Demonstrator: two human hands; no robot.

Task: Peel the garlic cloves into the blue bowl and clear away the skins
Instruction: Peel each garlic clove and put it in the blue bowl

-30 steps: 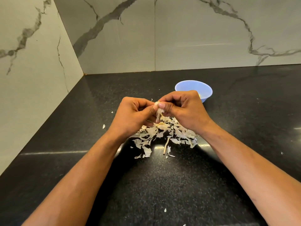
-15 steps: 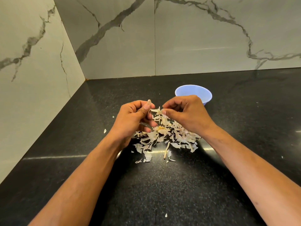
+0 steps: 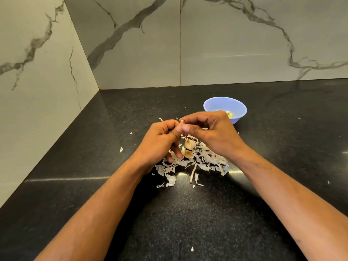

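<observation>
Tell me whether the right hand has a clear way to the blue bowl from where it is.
Probably yes. The right hand is just in front of the blue bowl, with nothing between them, and the bowl's top is open. It is pinching the garlic clove together with the left hand.

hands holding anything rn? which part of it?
Yes: a garlic clove, pinched between both hands. The left hand grips its lower part with thumb and fingers; the right hand pinches near its tip, over the skins pile.

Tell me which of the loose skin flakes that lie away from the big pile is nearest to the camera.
The small white flake low in the picture, between the two forearms on the black counter. The other strays lie farther back, left of the skin pile.
</observation>
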